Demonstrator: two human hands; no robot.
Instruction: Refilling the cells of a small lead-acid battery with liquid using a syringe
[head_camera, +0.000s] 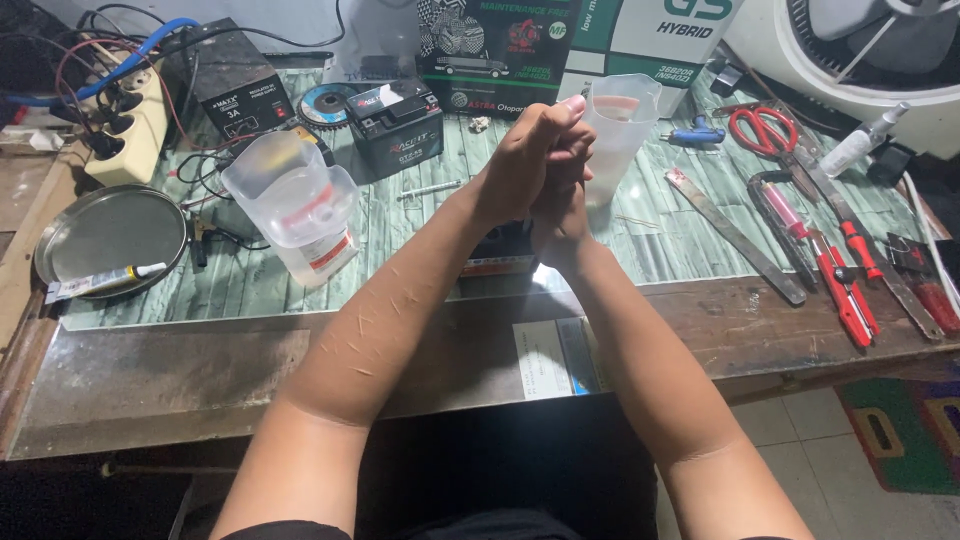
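Left hand (520, 165) and right hand (562, 190) pressing together above the green patterned bench top (420, 230), fingers wrapping over one another; nothing visible between the palms, interior of the clasp hidden. Fingertips overlapping the clear measuring cup (622, 135) standing just behind, contact with it impossible to judge. Dark object (500, 250) lying under the wrists, mostly covered by the forearms, kind not readable. Second clear plastic jug (292, 200) tilting at left, near the left forearm, holding pale liquid. Small black battery (396, 122) standing behind it, beside a grinding disc (325, 103) partly blocked by the battery. Black charger box (232, 85) and power strip (125, 125) sitting at far left, cables tangling, strip partly cropping at the edge. Round metal tray (110, 235) carrying a small tube (100, 282). At right, red-handled scissors (765, 130), flat metal bar (735, 235) and red-handled pliers (850, 290) lying well apart from the hands; tools at the far right edge cutting off. White fan housing (860, 45) showing only in part at top right.
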